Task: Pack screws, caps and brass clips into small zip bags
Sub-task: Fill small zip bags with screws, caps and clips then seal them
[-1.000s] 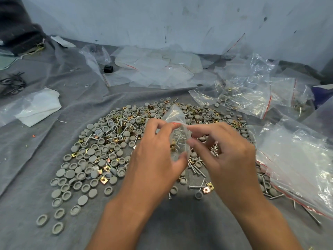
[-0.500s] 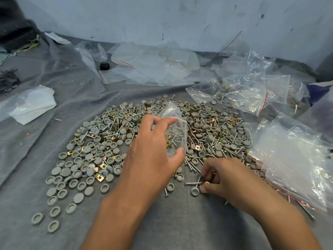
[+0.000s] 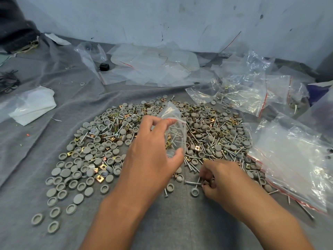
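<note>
A wide heap of grey caps [image 3: 90,156], screws [image 3: 203,141] and brass clips [image 3: 100,179] covers the grey cloth. My left hand [image 3: 153,154] holds a small clear zip bag [image 3: 173,127] upright above the heap, thumb and fingers round it. Screws and brass clips show inside the bag. My right hand [image 3: 216,179] is down at the heap's near edge, fingers curled and pinching at a loose screw [image 3: 191,182] on the cloth. A single grey cap [image 3: 194,191] lies just beside its fingertips.
Filled zip bags [image 3: 241,94] lie at the back right and a large clear bag [image 3: 292,159] at the right. Empty flat bags [image 3: 153,69] are piled at the back by the wall. A white cloth in plastic [image 3: 32,105] lies left. Bare grey cloth [image 3: 171,222] runs along the front.
My right hand left the bag's mouth, dropped to the near edge of the heap and now pinches at a loose screw. The left hand keeps holding the bag.
</note>
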`<state>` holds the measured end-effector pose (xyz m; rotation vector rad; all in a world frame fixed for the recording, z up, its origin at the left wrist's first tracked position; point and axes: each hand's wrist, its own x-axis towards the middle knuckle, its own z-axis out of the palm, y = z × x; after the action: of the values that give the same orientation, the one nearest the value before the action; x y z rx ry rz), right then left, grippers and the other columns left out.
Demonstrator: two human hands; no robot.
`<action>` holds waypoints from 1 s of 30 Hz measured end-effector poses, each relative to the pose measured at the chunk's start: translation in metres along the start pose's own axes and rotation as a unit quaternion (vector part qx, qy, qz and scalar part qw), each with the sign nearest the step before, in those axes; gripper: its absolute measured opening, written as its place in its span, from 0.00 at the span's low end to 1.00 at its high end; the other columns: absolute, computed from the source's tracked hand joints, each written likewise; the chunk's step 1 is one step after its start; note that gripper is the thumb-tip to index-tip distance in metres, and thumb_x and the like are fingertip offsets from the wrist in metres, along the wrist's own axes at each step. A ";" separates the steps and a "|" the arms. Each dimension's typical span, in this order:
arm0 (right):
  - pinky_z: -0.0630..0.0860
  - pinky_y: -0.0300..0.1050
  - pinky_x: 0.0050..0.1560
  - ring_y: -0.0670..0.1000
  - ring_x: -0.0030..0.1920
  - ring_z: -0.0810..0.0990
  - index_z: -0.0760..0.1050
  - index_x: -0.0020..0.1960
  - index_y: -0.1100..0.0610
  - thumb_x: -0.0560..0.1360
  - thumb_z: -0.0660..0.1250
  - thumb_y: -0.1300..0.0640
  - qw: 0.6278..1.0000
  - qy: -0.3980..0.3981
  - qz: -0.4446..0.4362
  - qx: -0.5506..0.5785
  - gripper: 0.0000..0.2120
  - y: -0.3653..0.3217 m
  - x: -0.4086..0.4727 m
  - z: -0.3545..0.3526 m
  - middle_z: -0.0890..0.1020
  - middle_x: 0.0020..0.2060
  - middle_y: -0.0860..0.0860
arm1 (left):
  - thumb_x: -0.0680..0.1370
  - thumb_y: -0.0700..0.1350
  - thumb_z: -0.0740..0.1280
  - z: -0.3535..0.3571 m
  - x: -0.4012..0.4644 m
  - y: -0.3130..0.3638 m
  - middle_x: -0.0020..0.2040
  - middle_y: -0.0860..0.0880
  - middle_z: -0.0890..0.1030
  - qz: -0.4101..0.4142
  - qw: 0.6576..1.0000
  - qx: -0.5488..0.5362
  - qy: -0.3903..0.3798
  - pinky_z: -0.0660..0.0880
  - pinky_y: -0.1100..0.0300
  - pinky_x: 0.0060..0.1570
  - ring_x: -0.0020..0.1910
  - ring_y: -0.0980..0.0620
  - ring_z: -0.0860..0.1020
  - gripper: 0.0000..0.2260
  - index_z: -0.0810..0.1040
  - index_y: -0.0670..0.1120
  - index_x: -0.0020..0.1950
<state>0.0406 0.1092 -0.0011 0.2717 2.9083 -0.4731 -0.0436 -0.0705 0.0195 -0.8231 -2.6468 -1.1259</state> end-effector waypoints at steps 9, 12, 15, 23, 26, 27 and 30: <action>0.70 0.30 0.41 0.44 0.43 0.79 0.79 0.46 0.43 0.75 0.75 0.56 0.934 0.269 -0.128 0.197 0.08 -0.013 0.000 -0.024 0.80 0.41 0.41 | 0.74 0.56 0.72 0.001 -0.002 0.001 0.57 0.63 0.65 0.003 1.000 0.009 -0.009 0.66 0.77 0.42 0.51 0.68 0.72 0.27 0.68 0.59 0.71; 0.73 0.34 0.45 0.46 0.45 0.80 0.81 0.50 0.49 0.77 0.73 0.57 0.852 0.396 -0.235 0.248 0.04 -0.039 0.002 -0.029 0.80 0.46 0.42 | 0.73 0.55 0.73 0.002 -0.002 0.002 0.57 0.62 0.65 0.009 1.000 0.008 -0.008 0.74 0.66 0.51 0.51 0.63 0.74 0.26 0.69 0.60 0.69; 0.72 0.32 0.50 0.42 0.48 0.79 0.83 0.53 0.56 0.77 0.74 0.59 0.861 0.402 -0.244 0.194 0.05 -0.052 0.011 -0.020 0.81 0.48 0.48 | 0.72 0.53 0.74 0.001 -0.001 0.005 0.56 0.61 0.66 0.019 1.000 0.006 -0.014 0.79 0.56 0.49 0.50 0.61 0.75 0.23 0.72 0.59 0.65; 0.68 0.27 0.44 0.39 0.44 0.78 0.81 0.48 0.43 0.73 0.76 0.57 0.938 0.257 -0.163 0.165 0.10 -0.012 0.009 -0.027 0.79 0.42 0.37 | 0.73 0.53 0.75 -0.002 0.000 -0.002 0.56 0.61 0.66 0.004 1.000 0.004 0.013 0.70 0.67 0.51 0.49 0.63 0.72 0.26 0.72 0.55 0.69; 0.71 0.36 0.50 0.37 0.48 0.76 0.81 0.53 0.39 0.75 0.75 0.55 0.992 0.020 -0.120 0.036 0.12 0.009 0.012 -0.019 0.77 0.46 0.37 | 0.73 0.52 0.75 -0.003 -0.001 -0.001 0.56 0.61 0.65 -0.003 1.000 0.003 0.005 0.66 0.72 0.47 0.49 0.63 0.72 0.26 0.72 0.55 0.70; 0.72 0.37 0.53 0.37 0.49 0.75 0.81 0.56 0.39 0.75 0.75 0.54 0.993 -0.012 -0.117 0.018 0.13 0.012 0.013 -0.015 0.76 0.48 0.37 | 0.73 0.52 0.75 -0.003 -0.001 -0.001 0.55 0.61 0.65 -0.003 1.000 0.002 0.003 0.66 0.74 0.46 0.49 0.63 0.72 0.27 0.72 0.55 0.70; 0.73 0.39 0.55 0.36 0.50 0.73 0.81 0.57 0.40 0.75 0.75 0.51 0.993 -0.032 -0.111 0.022 0.13 0.016 0.018 -0.008 0.75 0.49 0.37 | 0.73 0.53 0.74 -0.002 -0.001 0.000 0.55 0.61 0.66 -0.001 1.000 -0.003 0.000 0.65 0.76 0.45 0.52 0.68 0.71 0.27 0.71 0.55 0.70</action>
<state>0.0253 0.1291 -0.0018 -0.0617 2.8808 -0.5688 -0.0430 -0.0729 0.0205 -0.8215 -2.6472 -1.1359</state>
